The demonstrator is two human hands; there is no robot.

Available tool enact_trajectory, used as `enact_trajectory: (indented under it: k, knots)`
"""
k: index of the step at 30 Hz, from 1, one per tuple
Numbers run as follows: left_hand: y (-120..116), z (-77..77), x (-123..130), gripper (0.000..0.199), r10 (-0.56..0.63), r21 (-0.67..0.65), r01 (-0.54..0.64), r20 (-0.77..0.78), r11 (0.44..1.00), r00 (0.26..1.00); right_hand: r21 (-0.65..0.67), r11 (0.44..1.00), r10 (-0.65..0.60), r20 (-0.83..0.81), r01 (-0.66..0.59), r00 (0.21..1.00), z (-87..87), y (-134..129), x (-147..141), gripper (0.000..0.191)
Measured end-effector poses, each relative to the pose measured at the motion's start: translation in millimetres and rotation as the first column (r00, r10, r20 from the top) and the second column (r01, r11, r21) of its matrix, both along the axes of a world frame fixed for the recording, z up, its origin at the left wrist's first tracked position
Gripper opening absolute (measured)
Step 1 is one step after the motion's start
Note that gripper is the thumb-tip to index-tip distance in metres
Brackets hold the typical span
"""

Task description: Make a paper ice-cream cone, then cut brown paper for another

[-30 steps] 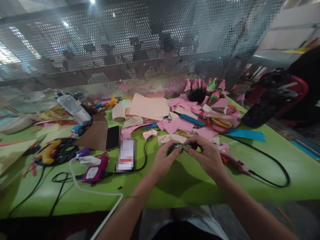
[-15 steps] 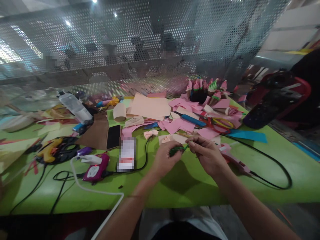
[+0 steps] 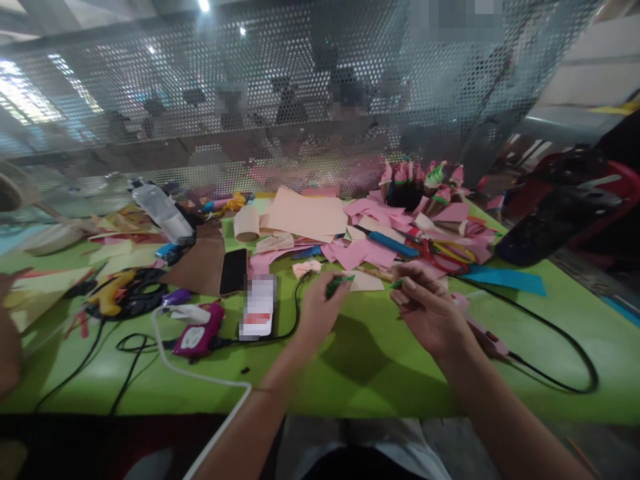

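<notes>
My left hand is closed around a crumpled-looking dark green piece, its lighter green tip poking out past the fingers. To its right, my right hand pinches a small bright green strip between thumb and fingertips. Both hands are raised above the green tabletop, a gap between them. Just beyond them lies a pale paper piece. Next to my right hand lies a pink glue gun, partly hidden by it. What the green material is, I cannot make out.
Pink paper scraps, scissors and a blue-handled tool lie ahead. Paper cones stand behind. Leftward are two phones, a magenta power adapter, cables and a water bottle. Another person's arm shows at left.
My hands have moved apart, and the green pieces that met between them are now separated, one in each hand. Another person's arm has appeared at the left edge. The view has shifted slightly.
</notes>
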State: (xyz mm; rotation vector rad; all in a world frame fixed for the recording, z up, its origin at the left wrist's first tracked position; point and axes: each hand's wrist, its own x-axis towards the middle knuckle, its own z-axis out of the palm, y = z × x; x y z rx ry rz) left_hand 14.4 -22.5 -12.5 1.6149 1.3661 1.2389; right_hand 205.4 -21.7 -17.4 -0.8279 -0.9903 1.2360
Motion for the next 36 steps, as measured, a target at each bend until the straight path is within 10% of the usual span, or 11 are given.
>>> enact_trajectory:
  k: [5,9,19,23,26,30,36]
  knots:
    - [26,13.5,-29,0.022,0.252,-0.025,-0.258,-0.142,0.966,0.957,0.065,0.998,0.006,0.085,-0.012,0.996,-1.5,0,4,0.021]
    - [48,20.4,-44,0.034,0.282,-0.061,-0.370,-0.538,0.927,0.795,0.002,1.000,0.030,0.035,-0.030,0.999,-1.2,-3,0,0.027]
    - [51,10.6,-40,0.049,0.293,0.067,-0.381,-0.764,0.922,0.574,-0.069,0.998,0.011,0.020,-0.009,1.000,-1.1,0,-6,0.032]
    - [34,19.3,-28,0.041,0.307,0.154,-0.267,-0.535,0.951,0.787,-0.087,0.996,0.014,0.026,-0.012,1.000,3.0,1,-9,0.030]
    - [16,30.8,-7,0.029,-0.010,0.036,0.015,-0.113,0.999,0.994,-0.130,0.991,0.027,0.012,-0.025,1.000,9.0,3,-11,0.032]
    - [-1,37.4,19,0.027,-0.293,0.029,0.292,0.176,0.956,0.940,-0.116,0.993,0.021,0.058,-0.014,0.998,18.9,8,-13,0.034]
    - [10,27.4,29,0.025,-0.193,0.065,0.182,0.316,0.981,0.929,-0.005,1.000,0.023,0.259,-0.023,0.966,33.4,18,-22,0.033]
